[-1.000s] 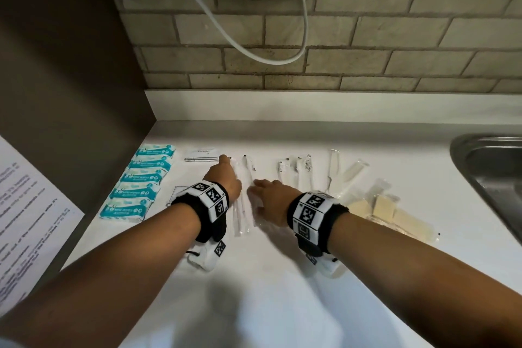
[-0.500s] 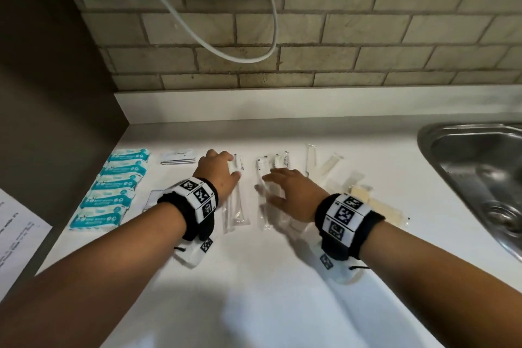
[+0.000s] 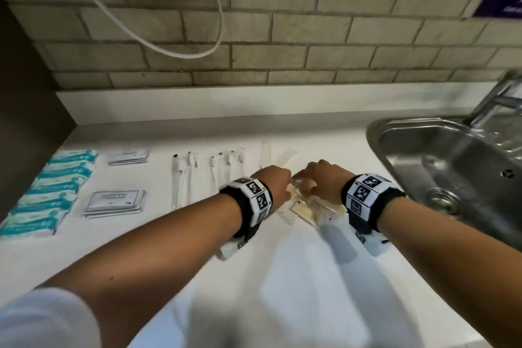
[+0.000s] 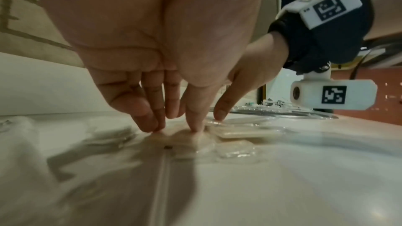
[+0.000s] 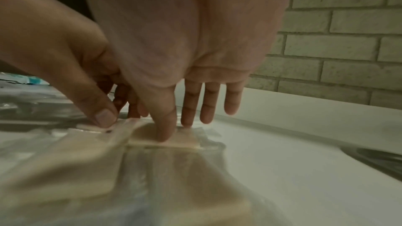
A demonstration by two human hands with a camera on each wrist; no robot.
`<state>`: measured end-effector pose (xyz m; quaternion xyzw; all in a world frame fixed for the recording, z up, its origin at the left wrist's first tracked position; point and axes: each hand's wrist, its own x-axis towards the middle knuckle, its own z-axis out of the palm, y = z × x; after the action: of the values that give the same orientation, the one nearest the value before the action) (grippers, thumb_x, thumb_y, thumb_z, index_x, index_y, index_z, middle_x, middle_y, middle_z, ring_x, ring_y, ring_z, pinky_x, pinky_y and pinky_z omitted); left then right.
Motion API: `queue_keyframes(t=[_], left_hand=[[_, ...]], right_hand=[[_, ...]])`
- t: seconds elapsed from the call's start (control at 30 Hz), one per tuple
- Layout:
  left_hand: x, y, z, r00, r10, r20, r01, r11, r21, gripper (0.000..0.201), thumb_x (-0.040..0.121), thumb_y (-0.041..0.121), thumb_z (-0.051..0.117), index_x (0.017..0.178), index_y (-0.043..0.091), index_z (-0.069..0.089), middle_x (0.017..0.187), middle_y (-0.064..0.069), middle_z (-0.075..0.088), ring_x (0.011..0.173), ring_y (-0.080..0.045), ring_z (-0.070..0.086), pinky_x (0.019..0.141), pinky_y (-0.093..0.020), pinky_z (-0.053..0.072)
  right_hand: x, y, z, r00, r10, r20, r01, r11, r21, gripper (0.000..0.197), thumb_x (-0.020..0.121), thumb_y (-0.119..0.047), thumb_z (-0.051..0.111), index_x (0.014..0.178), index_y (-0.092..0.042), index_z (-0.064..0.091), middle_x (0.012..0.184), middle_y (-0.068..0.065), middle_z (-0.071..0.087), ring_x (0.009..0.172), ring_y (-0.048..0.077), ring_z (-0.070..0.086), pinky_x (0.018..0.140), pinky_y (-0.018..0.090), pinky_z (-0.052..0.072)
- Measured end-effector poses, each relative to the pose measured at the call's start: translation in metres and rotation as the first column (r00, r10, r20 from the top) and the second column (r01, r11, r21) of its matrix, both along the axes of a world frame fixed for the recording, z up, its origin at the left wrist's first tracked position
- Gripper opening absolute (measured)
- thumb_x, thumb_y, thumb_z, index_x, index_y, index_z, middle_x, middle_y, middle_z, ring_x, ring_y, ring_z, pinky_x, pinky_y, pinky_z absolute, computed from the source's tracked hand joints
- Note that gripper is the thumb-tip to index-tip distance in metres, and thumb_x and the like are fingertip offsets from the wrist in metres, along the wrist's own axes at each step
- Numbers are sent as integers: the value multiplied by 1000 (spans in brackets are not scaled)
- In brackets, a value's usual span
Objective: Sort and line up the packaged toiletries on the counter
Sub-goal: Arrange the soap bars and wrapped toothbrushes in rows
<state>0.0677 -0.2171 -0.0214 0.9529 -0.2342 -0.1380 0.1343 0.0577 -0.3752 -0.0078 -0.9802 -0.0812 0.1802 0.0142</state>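
Head view: both hands reach to a messy pile of clear packets with flat tan pieces (image 3: 306, 207) on the white counter (image 3: 282, 277), near the sink (image 3: 452, 155).
Left hand (image 3: 275, 182): fingers point down, close together, tips pressing a tan packet; the thumb (image 4: 196, 118) presses it too.
Right hand (image 3: 322, 178): fingers straight and a little spread; the thumb (image 5: 163, 123) presses a tan piece (image 5: 167, 139) flat.
Holding: I cannot tell if either hand pinches a packet.
Lined up already: blue packets (image 3: 53, 192) in a row far left, two stacks of white packets (image 3: 115, 202) next, then long clear packets (image 3: 207, 175).
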Motion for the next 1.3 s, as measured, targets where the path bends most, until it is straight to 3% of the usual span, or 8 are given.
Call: queue_keyframes(t=[0.3, 0.47, 0.6, 0.73, 0.83, 0.93, 1.1, 1.3], left_hand=[[19, -6, -5, 995, 97, -34, -90, 981, 172, 38, 85, 44, 67, 98, 8, 63, 99, -10, 65, 90, -29, 65, 70, -32, 50], [24, 2, -7, 976, 194, -99, -202, 976, -81, 31, 86, 30, 68, 110, 15, 55, 111, -6, 62, 98, -27, 62, 73, -29, 48], [28, 8, 9, 973, 173, -154, -216, 920, -327, 29, 81, 29, 74, 105, 22, 60, 112, 2, 62, 101, -18, 60, 79, -25, 45], [17, 6, 24, 915, -54, -399, -127, 902, -413, 22, 77, 21, 81, 92, 25, 65, 109, 2, 68, 98, -17, 66, 76, -26, 56], [4, -4, 12, 836, -138, -531, -74, 930, -359, 23, 73, 12, 83, 92, 18, 71, 100, 1, 71, 97, -22, 68, 80, -31, 57], [-2, -16, -1, 929, -168, -330, 119, 979, -163, 35, 64, 32, 82, 97, 27, 70, 99, 7, 65, 96, -21, 65, 86, -35, 55], [0, -26, -10, 975, -151, -162, 165, 984, 71, 81, 64, 47, 84, 134, 19, 52, 118, 1, 37, 103, -26, 57, 94, -39, 49], [-4, -24, -11, 963, -270, 14, 266, 955, 133, 60, 63, 53, 81, 111, 22, 63, 118, 4, 38, 107, -17, 34, 90, -34, 44]], right_hand=[[12, -13, 5, 995, 14, 95, -18, 999, 38, 27, 82, -32, 68, 106, -23, 58, 118, -1, 55, 113, 21, 48, 91, 36, 47], [12, -30, 20, 990, -108, 95, 79, 960, 268, 20, 82, -26, 72, 87, -20, 53, 88, -3, 60, 80, 19, 57, 67, 27, 44], [-2, -49, 25, 980, -196, -38, 196, 906, 374, 26, 78, -28, 77, 94, -20, 58, 77, -4, 69, 68, 11, 61, 65, 24, 45], [-14, -60, 10, 954, -223, -198, 271, 926, 264, 35, 72, -34, 81, 98, -19, 64, 65, -3, 69, 60, 9, 60, 67, 25, 45], [-19, -57, -1, 954, -252, -165, 280, 944, 176, 56, 73, -38, 79, 121, -19, 59, 90, -3, 69, 83, 13, 63, 80, 28, 48], [-23, -49, -1, 961, -244, -127, 257, 962, 98, 74, 71, -46, 77, 134, -19, 50, 122, 0, 62, 110, 20, 59, 92, 31, 47], [-27, -38, 7, 970, -216, -111, 216, 976, -4, 64, 70, -51, 75, 122, -15, 61, 118, 3, 62, 108, 23, 59, 89, 33, 51], [-29, -33, 11, 948, -280, -150, 297, 950, 100, 52, 71, -26, 79, 115, -5, 60, 108, 7, 66, 86, 21, 57, 71, 28, 46]])
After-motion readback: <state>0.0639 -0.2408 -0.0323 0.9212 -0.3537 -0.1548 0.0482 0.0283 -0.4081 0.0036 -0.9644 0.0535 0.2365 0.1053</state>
